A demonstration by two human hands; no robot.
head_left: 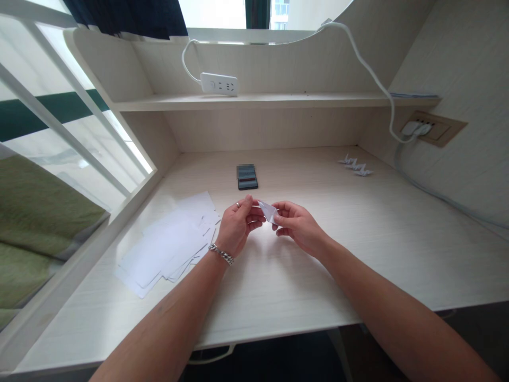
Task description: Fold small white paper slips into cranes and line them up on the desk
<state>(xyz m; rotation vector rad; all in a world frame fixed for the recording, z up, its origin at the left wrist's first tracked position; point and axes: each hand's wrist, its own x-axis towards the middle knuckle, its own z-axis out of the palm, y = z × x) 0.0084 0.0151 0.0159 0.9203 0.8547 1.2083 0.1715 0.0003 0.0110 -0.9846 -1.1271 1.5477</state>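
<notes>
Both hands meet over the middle of the pale wooden desk (358,249), pinching a small folded piece of white paper (268,210) between them. My left hand (237,225) wears a ring and a metal bracelet, and its fingers are closed on the paper's left side. From the right, my right hand (296,225) grips the same paper with thumb and fingertips. A loose spread of white paper sheets (167,246) lies just left of my left hand.
A dark phone (247,177) lies flat behind the hands. Small folded paper figures (356,165) sit at the back right. A white power strip (219,84) rests on the upper shelf, its cable running to a wall socket (422,128). A bed rail stands at the left.
</notes>
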